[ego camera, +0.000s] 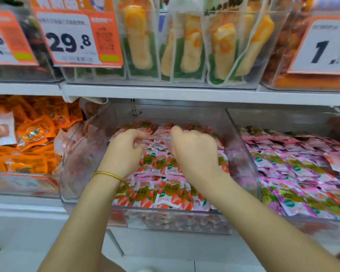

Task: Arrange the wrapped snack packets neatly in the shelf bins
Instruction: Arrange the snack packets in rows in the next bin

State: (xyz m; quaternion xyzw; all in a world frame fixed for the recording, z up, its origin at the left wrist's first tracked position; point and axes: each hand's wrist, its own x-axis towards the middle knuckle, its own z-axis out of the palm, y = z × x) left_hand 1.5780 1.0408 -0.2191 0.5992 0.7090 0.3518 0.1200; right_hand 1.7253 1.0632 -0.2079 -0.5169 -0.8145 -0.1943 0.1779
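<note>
A clear plastic bin (249, 165) on the lower shelf holds several rows of small pink and white strawberry snack packets (166, 195). Both my hands are inside it, over the middle rows. My left hand (126, 148), with a gold bangle on its wrist, has its fingers curled onto the packets near the back. My right hand (192, 148) is beside it, its fingers curled round packets that it mostly hides. The image is slightly blurred at the fingertips.
A bin of pink and purple packets (302, 173) stands to the right, a bin of orange packets (28, 142) to the left. The shelf above (165, 93) carries bins of long yellow wrapped snacks (186, 46) and orange price tags (77, 38).
</note>
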